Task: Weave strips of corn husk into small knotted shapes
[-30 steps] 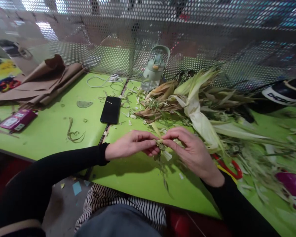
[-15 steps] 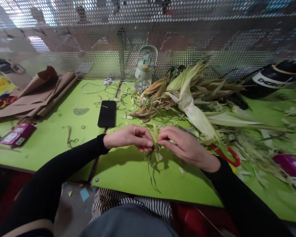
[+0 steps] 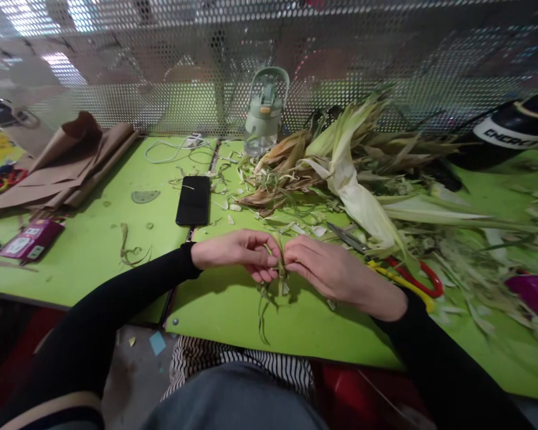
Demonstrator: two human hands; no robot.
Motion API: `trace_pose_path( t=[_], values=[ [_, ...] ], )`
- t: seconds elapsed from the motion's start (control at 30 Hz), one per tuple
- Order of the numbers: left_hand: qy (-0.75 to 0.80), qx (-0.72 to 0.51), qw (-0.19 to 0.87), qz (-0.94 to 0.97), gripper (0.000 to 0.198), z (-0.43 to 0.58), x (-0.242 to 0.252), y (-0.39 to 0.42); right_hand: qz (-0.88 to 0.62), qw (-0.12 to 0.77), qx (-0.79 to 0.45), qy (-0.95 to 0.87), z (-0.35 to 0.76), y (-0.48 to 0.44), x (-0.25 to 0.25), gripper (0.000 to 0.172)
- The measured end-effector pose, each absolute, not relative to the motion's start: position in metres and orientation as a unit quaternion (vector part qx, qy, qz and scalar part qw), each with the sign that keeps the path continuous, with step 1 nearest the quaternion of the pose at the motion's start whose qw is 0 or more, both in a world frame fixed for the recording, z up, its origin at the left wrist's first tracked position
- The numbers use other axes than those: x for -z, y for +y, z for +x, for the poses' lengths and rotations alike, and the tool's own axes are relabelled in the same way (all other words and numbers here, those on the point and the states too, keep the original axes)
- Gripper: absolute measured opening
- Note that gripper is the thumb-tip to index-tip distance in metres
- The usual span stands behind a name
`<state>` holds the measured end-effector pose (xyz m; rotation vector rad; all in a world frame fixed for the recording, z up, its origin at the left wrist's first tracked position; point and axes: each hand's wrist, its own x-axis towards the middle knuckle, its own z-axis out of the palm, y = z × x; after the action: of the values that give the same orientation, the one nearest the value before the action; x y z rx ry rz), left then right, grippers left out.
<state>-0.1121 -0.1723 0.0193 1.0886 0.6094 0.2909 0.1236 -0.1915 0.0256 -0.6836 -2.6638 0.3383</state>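
Note:
A small knotted piece of corn husk (image 3: 282,282) is pinched between my two hands above the green tabletop, and thin strands hang below it. My left hand (image 3: 244,254) holds its left side between thumb and fingers. Closed from the right, my right hand (image 3: 329,267) grips the husk too, its fingertips almost meeting the left ones. My fingers hide part of the knot. Beyond my right hand lies a heap of corn husks (image 3: 358,197), green, pale and dried brown. Scissors with red and yellow handles (image 3: 424,280) lie beside my right wrist, partly covered by husk.
A black phone (image 3: 192,200) and a half-round protractor (image 3: 146,196) lie left of centre. Behind stands a green-lidded bottle (image 3: 265,116), near a white cable (image 3: 165,149). Brown paper (image 3: 72,161) sits at far left, a black bottle (image 3: 502,140) at far right. A perforated screen (image 3: 183,77) closes the back.
The hanging strands have swung left, and my fingers have shifted slightly on the knot. More of the scissors shows beside my right hand. The view has tipped down a little.

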Motion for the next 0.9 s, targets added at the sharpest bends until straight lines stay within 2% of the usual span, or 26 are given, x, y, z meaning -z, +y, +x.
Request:
trace_pose_path(
  t=[0.13,0.23,0.37,0.43,0.53,0.63,0.77,0.9],
  values=[
    [0.298,-0.156,0.771,0.542,0.024,-0.111,-0.018,-0.174,-0.236,0.168,-0.029,-0.957,0.12,-0.195,-0.017,0.025],
    [0.298,-0.193,0.75,0.559,0.02,-0.11,-0.017,-0.176,-0.263,0.195,-0.019,-0.945,0.116,-0.196,-0.016,0.024],
    [0.287,-0.259,0.759,0.524,0.023,-0.107,-0.013,-0.179,-0.377,0.316,-0.133,-0.86,0.114,-0.197,-0.021,0.015],
    [0.278,-0.294,0.762,0.506,0.023,-0.106,-0.012,-0.181,-0.444,0.363,-0.237,-0.784,0.113,-0.197,-0.022,0.024],
    [0.276,-0.318,0.758,0.497,0.023,-0.106,-0.01,-0.184,-0.48,0.35,-0.385,-0.707,0.113,-0.198,-0.021,0.029],
    [0.282,-0.309,0.763,0.492,0.022,-0.105,-0.009,-0.186,-0.472,0.341,-0.43,-0.69,0.111,-0.199,-0.018,0.028],
    [0.29,-0.292,0.763,0.499,0.022,-0.104,-0.008,-0.188,-0.449,0.348,-0.386,-0.727,0.11,-0.199,-0.017,0.024],
    [0.299,-0.304,0.748,0.508,0.024,-0.102,-0.007,-0.19,-0.418,0.374,-0.229,-0.795,0.109,-0.2,-0.015,0.016]
  ],
)
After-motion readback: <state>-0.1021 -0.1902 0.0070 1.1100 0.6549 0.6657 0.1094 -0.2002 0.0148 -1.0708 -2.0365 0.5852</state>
